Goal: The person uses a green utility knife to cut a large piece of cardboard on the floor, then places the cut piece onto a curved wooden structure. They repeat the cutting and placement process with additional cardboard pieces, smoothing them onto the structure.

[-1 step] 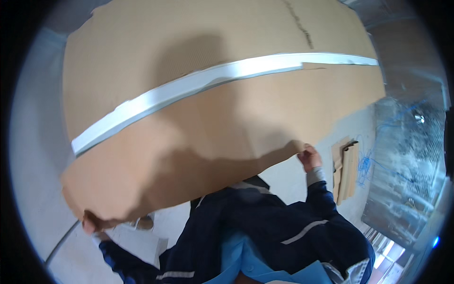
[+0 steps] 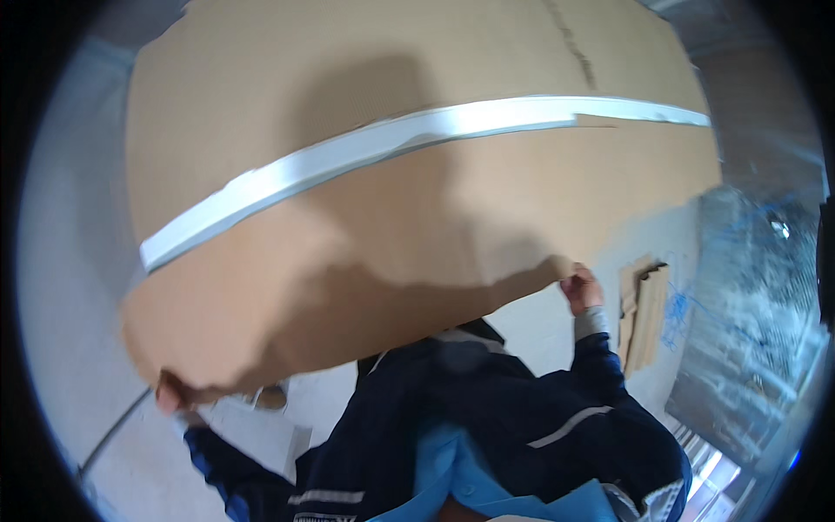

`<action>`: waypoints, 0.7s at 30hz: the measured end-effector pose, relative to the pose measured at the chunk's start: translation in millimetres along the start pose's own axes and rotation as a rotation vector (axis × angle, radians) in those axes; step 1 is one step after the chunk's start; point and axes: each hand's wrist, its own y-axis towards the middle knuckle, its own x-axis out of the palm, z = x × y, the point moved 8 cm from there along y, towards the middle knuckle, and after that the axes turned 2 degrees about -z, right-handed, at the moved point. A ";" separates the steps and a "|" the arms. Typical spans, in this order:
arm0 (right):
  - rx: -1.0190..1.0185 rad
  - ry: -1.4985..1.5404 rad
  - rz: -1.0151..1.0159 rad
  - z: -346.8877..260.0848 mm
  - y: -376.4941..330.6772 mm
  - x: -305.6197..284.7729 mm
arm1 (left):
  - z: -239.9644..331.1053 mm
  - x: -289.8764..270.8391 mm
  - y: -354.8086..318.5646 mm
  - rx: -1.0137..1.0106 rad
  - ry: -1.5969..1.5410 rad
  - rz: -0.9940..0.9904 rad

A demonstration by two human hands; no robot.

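A large brown cardboard sheet [image 2: 391, 226] spreads across most of the head view. Its near edge is held in front of my body. My left hand [image 2: 171, 393] grips that edge close to the left corner, fingers closed round it. Farther right, my right hand [image 2: 581, 289] pinches the same edge, part of the fingers hidden by the board. A long white strip [image 2: 365, 142] runs across the cardboard from left to right, bowed in this view. Beyond the strip, a dark ragged mark [image 2: 574, 48] shows on the board. Shadows of my head and arms fall over the sheet.
To the right, folded cardboard pieces [image 2: 645, 313] lie on the floor, near tangled blue string [image 2: 677, 315]. Farther right is a shiny greyish sheet-like surface [image 2: 726, 348]. A dark line [image 2: 113, 435] crosses the floor at lower left. A brownish object [image 2: 271, 398] shows below the board.
The cardboard, its white strip and both hands sit slightly farther right in the picture. Both hands keep hold of the near edge.
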 end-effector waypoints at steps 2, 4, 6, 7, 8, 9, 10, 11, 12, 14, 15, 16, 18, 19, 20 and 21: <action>0.002 -0.028 -0.072 4.8 11.4 2.0 | -11.8 46.9 0.5 -0.236 0.004 -0.358; 0.055 -0.061 0.052 11.6 19.9 -13.8 | -12.7 74.0 4.0 -0.384 -0.046 -0.540; 0.029 -0.139 -0.036 11.1 27.5 -10.2 | -11.7 84.6 10.5 -0.473 -0.074 -0.633; 0.056 -0.091 -0.145 13.4 27.3 -4.1 | -21.9 87.1 -1.5 -0.941 -0.718 -0.468; 0.069 -0.064 -0.208 14.3 26.2 0.1 | -30.2 84.9 -17.2 -1.394 -1.271 -0.005; 0.057 -0.055 -0.002 13.5 27.4 -14.8 | -28.7 78.3 -12.5 -1.394 -1.245 0.024; 0.060 -0.046 0.222 13.6 22.6 -29.1 | -26.7 73.9 -12.4 -1.455 -1.201 0.001; 0.033 -0.169 0.457 4.2 13.2 -40.4 | -24.9 62.1 -5.9 -1.402 -1.209 0.050; -0.005 -0.299 0.699 -6.6 -0.4 -44.2 | -20.6 56.4 -2.9 -1.426 -1.208 0.036; -0.528 -0.795 0.852 -58.3 -26.3 6.3 | -23.2 34.8 5.2 -1.443 -0.911 -0.168; -0.772 -0.948 0.705 -76.1 -38.4 50.3 | -23.6 16.2 11.6 -1.454 -0.667 -0.211; -0.941 -0.949 0.538 -82.5 -48.3 95.4 | -19.5 -4.3 22.0 -1.450 -0.413 -0.283; -1.044 -1.050 0.337 -82.3 -64.5 187.7 | -19.7 -56.4 68.1 -1.253 -0.481 0.030; -1.078 -1.193 0.250 -78.7 -72.8 237.1 | -14.6 -82.5 100.0 -1.144 -0.553 0.228; -1.216 -1.340 0.171 -63.7 -83.8 291.6 | -1.7 -105.7 136.3 -0.982 -0.588 0.298; -1.264 -1.408 0.035 -46.0 -90.1 338.2 | 16.7 -126.6 170.0 -0.853 -0.654 0.362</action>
